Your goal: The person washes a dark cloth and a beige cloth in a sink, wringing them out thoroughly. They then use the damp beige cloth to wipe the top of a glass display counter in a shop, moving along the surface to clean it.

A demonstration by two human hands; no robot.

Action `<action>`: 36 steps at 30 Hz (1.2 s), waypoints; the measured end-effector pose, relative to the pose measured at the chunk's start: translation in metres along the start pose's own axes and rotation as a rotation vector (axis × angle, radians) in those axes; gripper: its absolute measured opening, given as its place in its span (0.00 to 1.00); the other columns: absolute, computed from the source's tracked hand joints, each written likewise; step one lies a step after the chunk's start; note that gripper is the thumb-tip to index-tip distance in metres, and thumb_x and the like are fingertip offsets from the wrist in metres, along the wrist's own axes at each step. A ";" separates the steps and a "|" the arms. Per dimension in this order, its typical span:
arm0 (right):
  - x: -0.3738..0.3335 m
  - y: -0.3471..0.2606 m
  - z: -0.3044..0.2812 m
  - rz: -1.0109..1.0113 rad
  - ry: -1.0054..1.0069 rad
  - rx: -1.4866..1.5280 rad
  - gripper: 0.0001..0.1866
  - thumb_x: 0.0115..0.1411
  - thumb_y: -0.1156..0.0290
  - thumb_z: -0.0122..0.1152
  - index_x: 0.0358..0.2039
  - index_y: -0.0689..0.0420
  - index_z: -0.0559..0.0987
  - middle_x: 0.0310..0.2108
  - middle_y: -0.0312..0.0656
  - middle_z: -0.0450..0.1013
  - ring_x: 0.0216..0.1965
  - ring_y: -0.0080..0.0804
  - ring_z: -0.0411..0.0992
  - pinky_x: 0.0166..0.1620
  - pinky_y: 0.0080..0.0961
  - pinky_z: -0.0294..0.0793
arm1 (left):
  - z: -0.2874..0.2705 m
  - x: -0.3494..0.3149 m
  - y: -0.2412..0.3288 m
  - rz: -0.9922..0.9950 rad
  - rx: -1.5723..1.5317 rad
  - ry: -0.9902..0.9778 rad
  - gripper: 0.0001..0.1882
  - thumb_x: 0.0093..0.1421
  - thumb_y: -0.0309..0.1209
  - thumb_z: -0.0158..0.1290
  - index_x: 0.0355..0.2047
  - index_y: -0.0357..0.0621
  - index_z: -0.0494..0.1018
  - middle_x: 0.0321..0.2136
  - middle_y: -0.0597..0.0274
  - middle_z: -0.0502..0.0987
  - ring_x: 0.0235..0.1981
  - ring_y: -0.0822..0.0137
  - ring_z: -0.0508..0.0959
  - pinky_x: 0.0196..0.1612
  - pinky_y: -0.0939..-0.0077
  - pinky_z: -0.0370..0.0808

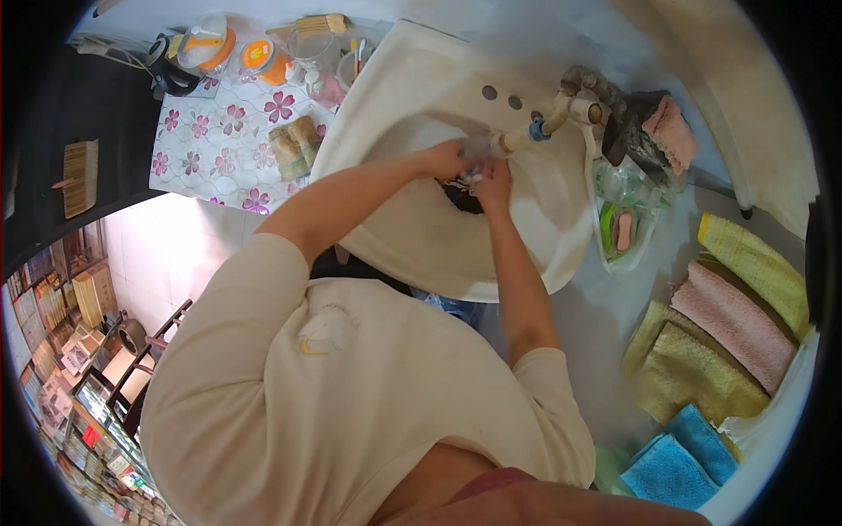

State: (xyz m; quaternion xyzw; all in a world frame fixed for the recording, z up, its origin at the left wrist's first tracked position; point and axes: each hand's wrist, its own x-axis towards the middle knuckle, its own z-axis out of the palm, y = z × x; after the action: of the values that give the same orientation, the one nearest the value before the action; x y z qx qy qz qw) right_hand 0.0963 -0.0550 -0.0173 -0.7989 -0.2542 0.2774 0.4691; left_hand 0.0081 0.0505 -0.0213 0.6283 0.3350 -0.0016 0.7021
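Both my hands meet in the white washbasin (403, 70), right under the tap (524, 138), where water and blur cover the fingertips. My left hand (445, 159) comes in from the left with its fingers curled. Beside it my right hand (493, 182) is closed, its knuckles up. Between and below them a dark, wet-looking thing (463, 198) hangs against the basin's bottom. Its kind cannot be made out, and its upper part is hidden by my hands. Some whitish foam or water shows at my right fingers.
A flowered counter (219, 131) on the left holds a folded cloth (296, 147), an orange-lidded jar (260, 58) and a dark kettle (171, 70). On the right are a corner shelf with a soap dish (621, 230) and hanging towels (737, 320). A pink cloth (671, 131) lies behind the tap.
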 end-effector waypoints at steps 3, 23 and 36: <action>0.007 -0.003 -0.015 -0.163 -0.045 -0.145 0.10 0.58 0.74 0.48 0.40 0.63 0.68 0.27 0.48 0.71 0.23 0.39 0.70 0.21 0.29 0.67 | -0.010 0.000 0.008 0.037 0.035 -0.051 0.21 0.52 0.30 0.49 0.47 0.36 0.65 0.23 0.59 0.74 0.19 0.68 0.72 0.21 0.73 0.70; 0.000 -0.020 -0.008 0.020 -0.023 -0.013 0.19 0.57 0.77 0.48 0.51 0.56 0.66 0.28 0.48 0.73 0.20 0.33 0.75 0.23 0.24 0.77 | -0.178 -0.154 0.014 0.107 -0.173 0.310 0.13 0.62 0.31 0.44 0.44 0.44 0.73 0.26 0.71 0.74 0.21 0.81 0.68 0.26 0.87 0.67; -0.005 -0.024 -0.013 -0.226 0.026 -0.576 0.22 0.55 0.79 0.48 0.51 0.49 0.71 0.24 0.46 0.71 0.21 0.31 0.70 0.26 0.28 0.70 | -0.200 -0.077 -0.324 -0.145 0.591 0.549 0.23 0.50 0.41 0.52 0.48 0.55 0.72 0.43 0.41 0.73 0.51 0.41 0.66 0.56 0.59 0.63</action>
State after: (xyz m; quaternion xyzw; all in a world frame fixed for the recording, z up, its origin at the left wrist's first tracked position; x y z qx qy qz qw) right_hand 0.0981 -0.0557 0.0107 -0.8693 -0.4034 0.1298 0.2545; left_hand -0.2828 0.1270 -0.2679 0.7547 0.5387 0.0205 0.3739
